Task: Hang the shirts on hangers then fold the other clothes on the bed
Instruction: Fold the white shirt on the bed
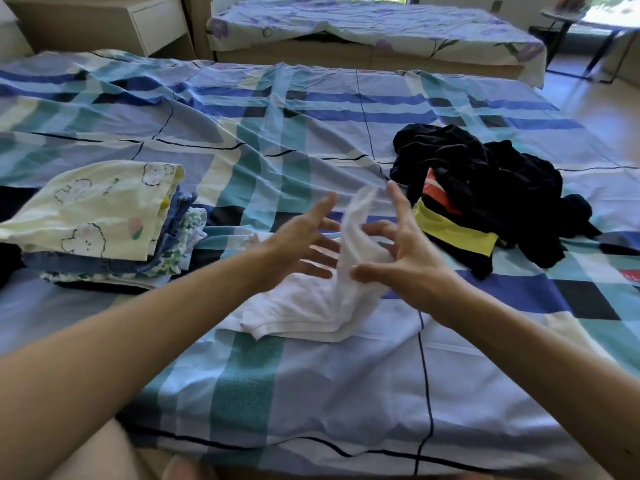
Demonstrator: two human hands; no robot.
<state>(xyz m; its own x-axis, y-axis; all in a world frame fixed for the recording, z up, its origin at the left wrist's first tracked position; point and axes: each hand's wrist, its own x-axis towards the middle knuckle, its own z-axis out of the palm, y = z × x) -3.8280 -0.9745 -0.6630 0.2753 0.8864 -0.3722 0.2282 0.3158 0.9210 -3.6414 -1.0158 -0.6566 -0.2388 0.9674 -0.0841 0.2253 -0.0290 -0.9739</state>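
Observation:
A white garment [304, 310] lies in the middle of the plaid bed [311, 393], with one part lifted up between my hands. My right hand [412, 251] pinches that raised part between thumb and curled fingers, its index finger pointing up. My left hand [301, 244] is beside the raised cloth on its left, fingers straight and spread, blurred by motion. A stack of folded clothes [97, 216] with a pale yellow printed piece on top sits at the left. A heap of unfolded dark clothes [485, 188] with yellow and orange-red patches lies at the right.
A second bed [363, 26] with a floral sheet stands beyond this one, across a narrow gap. A light wooden nightstand [138, 22] is at the back left and a small dark-legged table [571, 19] at the back right. No hangers are in view.

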